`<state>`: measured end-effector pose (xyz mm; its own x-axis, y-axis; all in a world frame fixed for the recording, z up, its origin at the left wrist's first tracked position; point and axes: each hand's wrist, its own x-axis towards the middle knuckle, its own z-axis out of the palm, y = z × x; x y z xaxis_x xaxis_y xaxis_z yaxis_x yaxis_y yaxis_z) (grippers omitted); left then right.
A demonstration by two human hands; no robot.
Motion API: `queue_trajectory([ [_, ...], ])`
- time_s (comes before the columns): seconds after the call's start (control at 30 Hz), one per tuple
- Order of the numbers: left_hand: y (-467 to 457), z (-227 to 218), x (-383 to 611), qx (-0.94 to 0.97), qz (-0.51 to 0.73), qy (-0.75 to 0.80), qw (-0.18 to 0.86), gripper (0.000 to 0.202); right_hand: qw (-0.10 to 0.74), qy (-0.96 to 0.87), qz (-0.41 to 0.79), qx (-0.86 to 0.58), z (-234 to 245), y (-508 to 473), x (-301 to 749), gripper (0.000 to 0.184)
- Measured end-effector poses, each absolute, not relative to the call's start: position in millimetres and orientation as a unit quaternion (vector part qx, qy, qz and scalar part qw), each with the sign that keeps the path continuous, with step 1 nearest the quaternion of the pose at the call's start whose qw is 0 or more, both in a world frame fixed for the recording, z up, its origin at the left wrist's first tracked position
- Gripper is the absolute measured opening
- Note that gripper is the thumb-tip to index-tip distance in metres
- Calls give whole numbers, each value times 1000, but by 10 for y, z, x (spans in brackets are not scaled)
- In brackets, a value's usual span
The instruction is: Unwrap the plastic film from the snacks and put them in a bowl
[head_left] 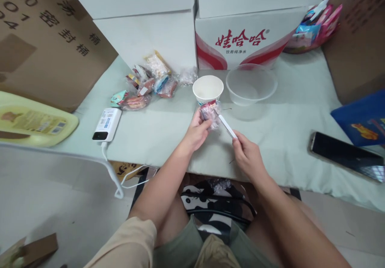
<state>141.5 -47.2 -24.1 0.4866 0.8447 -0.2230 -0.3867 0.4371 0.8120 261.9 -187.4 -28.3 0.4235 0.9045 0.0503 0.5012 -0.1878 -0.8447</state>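
Observation:
My left hand is closed around a small clear plastic packet with a red part at its top. In my right hand is a slim white-handled tool, pointing up and left; its tip meets the packet, and its exact kind is unclear. Directly behind the packet stands a white paper bowl. To the right of that sits a translucent plastic bowl. Several wrapped snack packets lie in a heap to the left of the paper bowl.
White cartons line the back. A white power bank with a cable and a yellow bottle lie left. On the right are a black phone, a blue box and a bowl of bagged snacks. Cardboard boxes flank the table.

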Motion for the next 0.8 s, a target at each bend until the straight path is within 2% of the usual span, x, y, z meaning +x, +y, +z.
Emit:
queue_trajectory([
  [0.17, -306, -136, 1198, 319, 476, 343, 744, 57, 372, -494, 258, -743, -323, -1931, 2755, 43],
  [0.27, -338, -167, 1119, 346, 462, 374, 726, 63, 341, -492, 159, -785, -364, -1950, 2918, 44],
  [0.43, -552, -314, 1135, 462, 358, 397, 707, 49, 266, -490, 8, -830, -485, -1939, 3140, 40],
  [0.53, -604, -316, 1121, 561, 398, 387, 613, 47, 282, -455, -57, -843, -487, -1933, 3133, 38],
  [0.63, -575, -277, 1068, 679, 396, 350, 509, 50, 309, -471, -57, -824, -450, -1917, 3048, 38],
  [0.73, -535, -264, 1025, 755, 300, 305, 497, 39, 334, -521, -4, -785, -444, -1879, 2942, 35],
  [0.8, -521, -276, 1015, 758, 294, 317, 489, 32, 357, -553, 41, -752, -461, -1848, 2876, 34],
])
